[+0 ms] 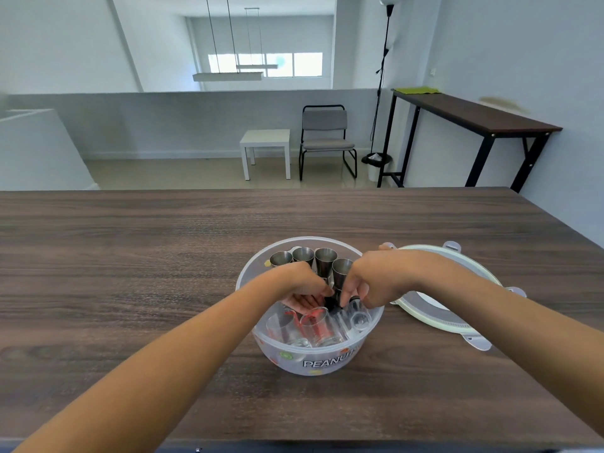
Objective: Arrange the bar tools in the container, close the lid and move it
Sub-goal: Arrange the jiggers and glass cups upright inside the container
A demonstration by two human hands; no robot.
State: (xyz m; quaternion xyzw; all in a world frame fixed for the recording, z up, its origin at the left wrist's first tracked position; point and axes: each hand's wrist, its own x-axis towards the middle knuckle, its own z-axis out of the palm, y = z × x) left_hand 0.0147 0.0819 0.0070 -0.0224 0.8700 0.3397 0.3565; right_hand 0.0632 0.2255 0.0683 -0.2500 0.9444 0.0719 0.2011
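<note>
A round translucent container point(327, 361) printed "PEANUT" stands open on the wooden table. Several steel jiggers point(325, 259) stand along its far side, and clear measuring glasses point(318, 325) with red marks lie at its near side. Both my hands are down inside it. My left hand point(302, 286) is palm up with curled fingers beside a small black piece point(330, 303). My right hand point(372, 282) pinches down at that same black piece, next to a small clear glass point(359, 317). Which hand holds the piece is hidden. The lid point(457, 322), pale green-rimmed with clip tabs, lies just right of the container.
The dark wooden table point(130, 256) reaches to a far edge. Beyond it stand a white side table point(266, 142), a grey chair point(327, 138), a floor lamp point(382, 93) and a tall dark console table point(474, 116) along the right wall.
</note>
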